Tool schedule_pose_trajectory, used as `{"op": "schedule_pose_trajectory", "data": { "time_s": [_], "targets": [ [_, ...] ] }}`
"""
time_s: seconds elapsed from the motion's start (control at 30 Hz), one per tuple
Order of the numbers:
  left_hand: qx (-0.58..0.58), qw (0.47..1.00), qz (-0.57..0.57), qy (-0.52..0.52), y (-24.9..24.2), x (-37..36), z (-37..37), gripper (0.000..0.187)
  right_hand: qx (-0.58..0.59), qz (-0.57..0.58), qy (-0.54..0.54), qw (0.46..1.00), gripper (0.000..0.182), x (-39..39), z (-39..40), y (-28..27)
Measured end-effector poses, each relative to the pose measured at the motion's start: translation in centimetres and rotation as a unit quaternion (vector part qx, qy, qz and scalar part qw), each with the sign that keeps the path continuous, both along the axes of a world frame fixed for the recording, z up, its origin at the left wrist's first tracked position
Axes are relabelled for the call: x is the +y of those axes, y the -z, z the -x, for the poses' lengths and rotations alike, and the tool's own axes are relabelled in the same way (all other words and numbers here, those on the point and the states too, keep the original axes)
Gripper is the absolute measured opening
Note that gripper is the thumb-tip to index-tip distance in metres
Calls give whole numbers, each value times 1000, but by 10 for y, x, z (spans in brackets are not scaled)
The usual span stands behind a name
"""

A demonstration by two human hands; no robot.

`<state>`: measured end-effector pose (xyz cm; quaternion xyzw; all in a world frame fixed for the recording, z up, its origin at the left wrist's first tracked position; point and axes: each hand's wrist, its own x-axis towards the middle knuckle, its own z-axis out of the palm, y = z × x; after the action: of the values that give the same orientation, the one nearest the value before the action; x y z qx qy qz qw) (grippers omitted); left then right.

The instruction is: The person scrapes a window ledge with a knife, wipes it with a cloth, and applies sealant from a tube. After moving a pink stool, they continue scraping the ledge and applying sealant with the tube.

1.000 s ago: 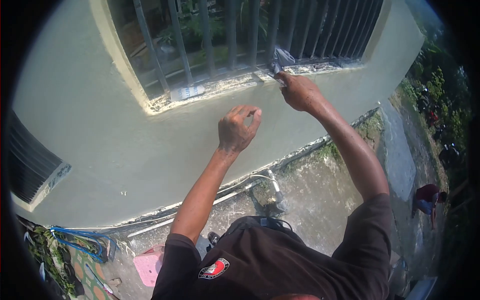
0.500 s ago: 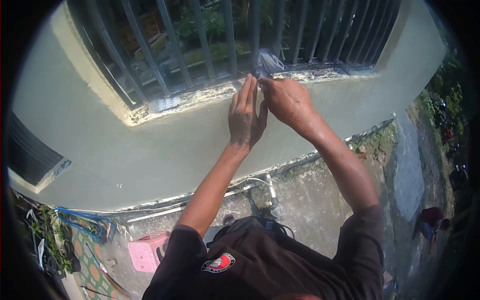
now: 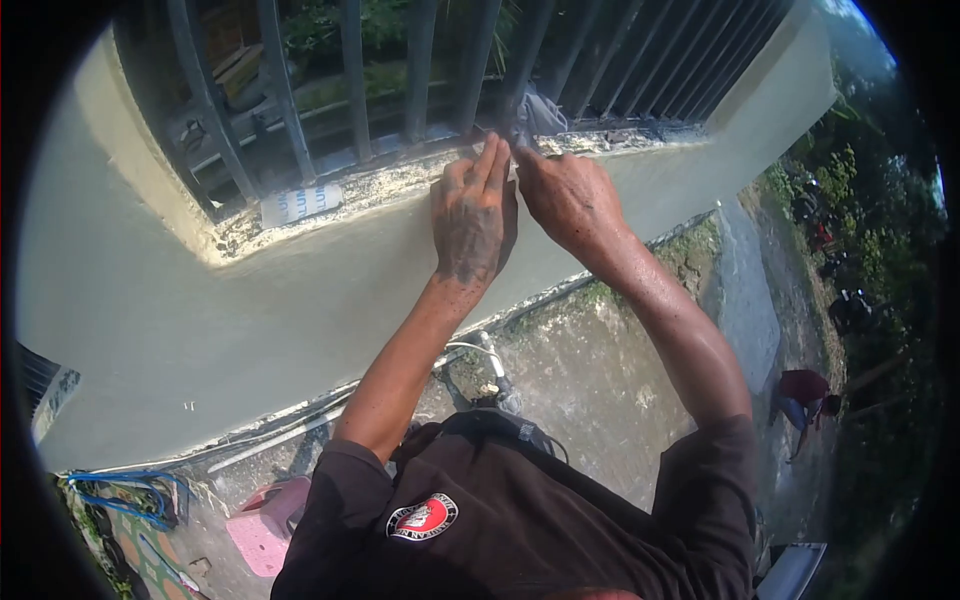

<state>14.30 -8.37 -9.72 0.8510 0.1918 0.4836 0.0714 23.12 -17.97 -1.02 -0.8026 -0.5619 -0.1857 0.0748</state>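
My left hand [image 3: 469,222], its back smeared dark, lies with fingers stretched out, the tips on the inner edge of the window sill [image 3: 390,192]. Close to its right, my right hand [image 3: 573,203] is closed, thumb and index finger pinched together at the sill. Whatever the pinch holds is hidden. Just beyond the fingertips, a crumpled grey cloth [image 3: 541,114] rests against the foot of the dark metal bars [image 3: 355,90]. The sill's paint is flaked and whitish.
A white piece with blue lettering [image 3: 300,205] lies on the sill's left end. Below are a white pipe [image 3: 492,352], a pink plastic stool [image 3: 262,535] and a blue hose [image 3: 130,485]. Another person [image 3: 803,398] bends over at the far right.
My view has shifted and turned slightly. My left hand has rolled, so more of its back shows. My right hand stays pinched at the same part of the sill.
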Motion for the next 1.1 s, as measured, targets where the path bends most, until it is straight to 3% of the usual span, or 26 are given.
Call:
{"op": "schedule_pose_trajectory", "data": {
  "time_s": [0.2, 0.27, 0.3, 0.43, 0.67, 0.83, 0.93, 1.1],
  "targets": [
    [4, 1000, -11, 3, -3, 6, -8, 49, 15, 25, 55, 998, 16, 5, 1, -7],
    [18, 999, 17, 32, -3, 18, -20, 48, -35, 20, 57, 998, 15, 17, -3, -4],
    [5, 999, 18, 36, -3, 20, -21, 48, 6, 62, 86, 994, 22, 17, 2, -12],
    [-11, 998, 25, 52, -5, 6, 11, 49, 26, 69, 99, 992, 22, 10, 25, -21],
    [38, 999, 14, 19, -3, 22, -15, 46, 9, 2, 50, 999, 19, 17, -2, -5],
    [65, 996, 57, -38, -5, 12, -13, 45, 21, 31, 15, 999, 21, 21, -13, 1],
    [24, 998, 19, -61, -4, 0, -13, 46, 32, 58, 26, 997, 25, 1, 4, -14],
    [47, 996, 51, -60, -10, 6, -33, 46, 7, 54, -10, 998, 16, 13, -29, -12]
  ]
}}
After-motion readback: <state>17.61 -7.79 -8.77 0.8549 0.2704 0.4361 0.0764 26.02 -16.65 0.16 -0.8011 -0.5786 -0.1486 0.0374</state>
